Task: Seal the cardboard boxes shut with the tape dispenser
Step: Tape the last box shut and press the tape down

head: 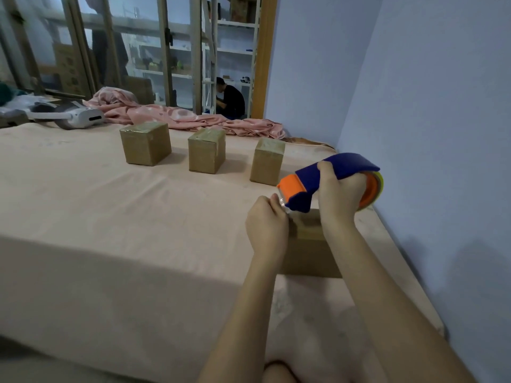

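Pink-sheeted bed serves as work surface. Right hand grips the blue tape dispenser by its body; long axis runs left-right, orange cutter end toward the left hand, which pinches the clear tape end. Directly below both: the near cardboard box, apparently unsealed. Farther off, three boxes in a row look already taped. Judged: one box left.
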`<state>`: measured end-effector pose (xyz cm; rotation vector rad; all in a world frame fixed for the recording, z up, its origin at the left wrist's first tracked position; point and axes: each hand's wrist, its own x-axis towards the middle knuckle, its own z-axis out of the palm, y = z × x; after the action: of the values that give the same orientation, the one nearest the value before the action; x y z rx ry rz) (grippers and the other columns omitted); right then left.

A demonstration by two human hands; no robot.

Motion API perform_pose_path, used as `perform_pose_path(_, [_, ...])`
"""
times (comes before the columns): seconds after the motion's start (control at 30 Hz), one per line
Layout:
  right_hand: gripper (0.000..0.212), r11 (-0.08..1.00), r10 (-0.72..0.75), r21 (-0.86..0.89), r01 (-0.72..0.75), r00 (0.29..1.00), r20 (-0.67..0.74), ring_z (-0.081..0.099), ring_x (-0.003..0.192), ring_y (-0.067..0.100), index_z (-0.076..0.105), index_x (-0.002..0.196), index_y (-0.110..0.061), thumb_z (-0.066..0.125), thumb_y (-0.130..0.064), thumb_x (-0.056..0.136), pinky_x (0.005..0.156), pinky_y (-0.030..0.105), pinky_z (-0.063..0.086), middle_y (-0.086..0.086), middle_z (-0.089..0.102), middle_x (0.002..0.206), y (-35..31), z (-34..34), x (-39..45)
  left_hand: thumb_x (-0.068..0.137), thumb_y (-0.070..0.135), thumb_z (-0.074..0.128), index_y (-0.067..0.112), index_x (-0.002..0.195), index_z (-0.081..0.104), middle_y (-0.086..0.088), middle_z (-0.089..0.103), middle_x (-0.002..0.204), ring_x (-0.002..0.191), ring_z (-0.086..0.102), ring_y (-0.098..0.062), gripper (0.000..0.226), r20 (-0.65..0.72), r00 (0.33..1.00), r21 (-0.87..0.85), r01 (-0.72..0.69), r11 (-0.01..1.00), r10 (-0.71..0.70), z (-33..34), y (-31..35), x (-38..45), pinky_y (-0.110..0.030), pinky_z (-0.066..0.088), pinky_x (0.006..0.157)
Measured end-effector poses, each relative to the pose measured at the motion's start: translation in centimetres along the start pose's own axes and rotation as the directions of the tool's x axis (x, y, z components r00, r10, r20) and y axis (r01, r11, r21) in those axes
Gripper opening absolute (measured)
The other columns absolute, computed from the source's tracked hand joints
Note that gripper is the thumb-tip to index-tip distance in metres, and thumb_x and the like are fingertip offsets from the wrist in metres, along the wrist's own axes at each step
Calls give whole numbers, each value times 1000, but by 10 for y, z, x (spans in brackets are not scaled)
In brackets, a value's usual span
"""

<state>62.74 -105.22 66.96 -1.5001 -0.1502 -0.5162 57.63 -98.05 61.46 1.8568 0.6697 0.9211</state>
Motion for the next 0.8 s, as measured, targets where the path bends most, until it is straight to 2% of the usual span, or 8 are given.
perform_pose_path(0.1, [33,999,-10,-44,10,1000,-6,62,80,11,48,107,-20,67,-25,81,55,13,43,-4,63,93,1,-3,2,100,26,41,9,72,48,-3,52,68,63,48,-19,34,2,1000,5,-12,1000,12,0,1,-2,-31,35,56])
perform_pose_path(0.2, [34,993,-40,-111,41,999,9,62,78,11,55,111,-10,65,-25,81,53,13,41,0,65,90,-2,-8,10,100,24,39,10,67,42,-1,45,64,63,44,-19,36,26,1000,-5,0,1000,0,-2,-4,1,-30,28,55])
perform_pose_path(0.3, [35,990,-48,-130,47,999,-7,61,77,10,55,111,-9,64,-25,82,52,14,40,0,65,90,-9,-14,18,100,22,38,9,67,40,-2,44,65,63,42,-20,36,49,998,-12,-39,999,40,0,-1,-1,-29,25,57])
perform_pose_path(0.4, [36,981,-102,-163,104,995,21,62,79,11,54,111,-8,65,-25,83,54,15,44,1,65,92,-4,-17,11,99,22,40,13,60,33,1,39,59,57,38,-16,41,50,998,-55,-36,998,39,0,-4,1,-28,22,51])
perform_pose_path(0.47, [37,984,-82,-159,84,996,19,63,81,13,53,111,-6,65,-25,83,60,21,50,4,66,93,7,-20,3,99,23,41,13,60,39,0,44,57,56,43,-15,41,94,996,-91,4,996,5,-2,-10,6,-26,32,51])
perform_pose_path(0.53, [41,994,-21,-112,20,1000,-8,63,86,15,50,116,-7,66,-25,83,62,20,50,4,65,99,14,-22,-2,99,25,42,12,64,49,-3,51,58,57,52,-20,38,170,984,-159,85,984,-57,-2,-15,6,-36,47,58])
perform_pose_path(0.6, [47,996,10,-89,-12,999,-33,60,87,14,46,121,-11,68,-25,82,62,18,48,-1,61,103,16,-21,-4,99,25,42,13,65,52,-2,53,55,54,52,-20,37,213,972,-240,146,960,-95,-1,-16,3,-41,50,60])
perform_pose_path(0.8, [48,999,16,-45,-17,999,-39,57,83,11,42,120,-18,70,-24,81,59,16,47,-8,54,102,16,-18,-4,99,24,44,7,72,56,4,52,38,37,53,-8,34,273,955,-359,212,909,-115,-13,-10,17,-20,45,39])
